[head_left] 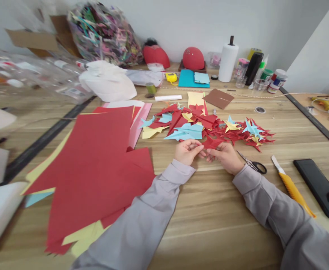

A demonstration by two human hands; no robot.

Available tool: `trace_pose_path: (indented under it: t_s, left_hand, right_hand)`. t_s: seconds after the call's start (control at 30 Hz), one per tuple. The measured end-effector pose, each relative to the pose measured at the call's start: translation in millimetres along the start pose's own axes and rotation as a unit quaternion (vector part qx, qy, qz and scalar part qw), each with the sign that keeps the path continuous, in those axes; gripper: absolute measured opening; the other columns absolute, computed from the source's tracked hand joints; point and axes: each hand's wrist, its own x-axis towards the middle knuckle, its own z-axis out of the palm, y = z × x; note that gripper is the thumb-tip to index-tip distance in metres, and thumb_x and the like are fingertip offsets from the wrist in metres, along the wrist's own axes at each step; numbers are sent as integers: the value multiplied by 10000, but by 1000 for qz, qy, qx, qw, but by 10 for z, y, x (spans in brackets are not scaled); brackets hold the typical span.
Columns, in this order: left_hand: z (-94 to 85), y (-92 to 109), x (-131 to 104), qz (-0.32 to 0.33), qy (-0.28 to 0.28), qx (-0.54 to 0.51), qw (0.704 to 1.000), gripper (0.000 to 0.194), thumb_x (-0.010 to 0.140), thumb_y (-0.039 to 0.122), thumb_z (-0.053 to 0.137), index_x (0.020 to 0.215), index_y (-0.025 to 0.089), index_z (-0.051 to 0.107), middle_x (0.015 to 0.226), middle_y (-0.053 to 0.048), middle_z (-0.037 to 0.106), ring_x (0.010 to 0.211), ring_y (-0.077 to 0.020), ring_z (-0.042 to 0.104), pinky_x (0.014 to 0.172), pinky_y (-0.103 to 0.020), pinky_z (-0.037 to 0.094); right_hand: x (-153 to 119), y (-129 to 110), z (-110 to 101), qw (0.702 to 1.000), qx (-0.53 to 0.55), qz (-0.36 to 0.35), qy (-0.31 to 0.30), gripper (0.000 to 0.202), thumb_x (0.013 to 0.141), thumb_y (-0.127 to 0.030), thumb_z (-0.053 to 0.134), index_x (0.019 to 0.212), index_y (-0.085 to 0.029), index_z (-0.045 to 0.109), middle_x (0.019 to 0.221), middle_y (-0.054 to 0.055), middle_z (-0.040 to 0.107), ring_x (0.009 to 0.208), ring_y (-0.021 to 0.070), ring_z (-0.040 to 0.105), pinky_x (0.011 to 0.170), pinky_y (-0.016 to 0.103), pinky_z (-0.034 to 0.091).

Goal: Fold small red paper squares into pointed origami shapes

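Observation:
Between my two hands is a small folded piece of red paper (212, 142) with pointed ends. My left hand (189, 152) pinches its left side between thumb and fingers. On the other side, my right hand (225, 156) grips it the same way. Just beyond lies a heap of folded paper shapes (209, 122), mostly red, with some light blue and yellow. A light blue folded paper plane (188, 131) rests at the near edge of the heap. To the left spreads a stack of large red paper sheets (97, 165), with yellow and blue sheets showing under it.
Right of my hands lie black-handled scissors (257, 167), a yellow utility knife (294, 191) and a black phone (322, 187). Farther back stand a white roll (228, 63) and several jars. Plastic bottles (37, 75) and a bag of scraps (105, 35) crowd the back left.

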Motion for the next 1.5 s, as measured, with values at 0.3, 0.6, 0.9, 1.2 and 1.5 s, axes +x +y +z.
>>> trace_pose_path:
  t_s: [0.3,0.6,0.9,1.2,1.5]
  left_hand:
    - [-20,-20,12,-1,-7,-4,1000,275,537,279,757,644,119,559,475,-23,642,430,-134,601,448,-231,479]
    - [-19,-22,12,1,-8,6,1000,299,527,304,761,620,124,542,475,-27,640,424,-139,601,456,-253,492]
    - [-31,-17,21,-12,-16,-1,1000,357,521,297,764,708,131,509,483,-20,637,434,-156,610,438,-252,489]
    - [-4,11,-16,8,-27,10,1000,505,508,270,777,890,147,471,491,65,575,402,-120,579,437,-229,481]
    - [-35,-13,17,-17,-18,-3,1000,519,491,249,783,899,139,480,483,67,569,395,-120,569,411,-224,461]
  right_hand:
    - [-7,13,-8,1000,14,-2,7,223,673,-349,685,748,-142,656,641,21,651,515,114,590,506,237,467]
    - [-5,-4,2,1000,21,8,11,221,657,-348,694,735,-146,647,640,12,652,498,108,584,496,234,458]
    - [-6,-13,12,999,22,16,22,225,644,-349,706,668,-140,626,586,4,625,464,104,565,474,235,445]
    - [-8,-28,4,999,44,26,2,206,653,-326,703,681,-132,639,626,26,660,462,105,576,454,227,446]
    - [12,11,-19,995,90,43,18,227,670,-337,677,616,-121,633,527,25,634,428,120,576,433,232,459]
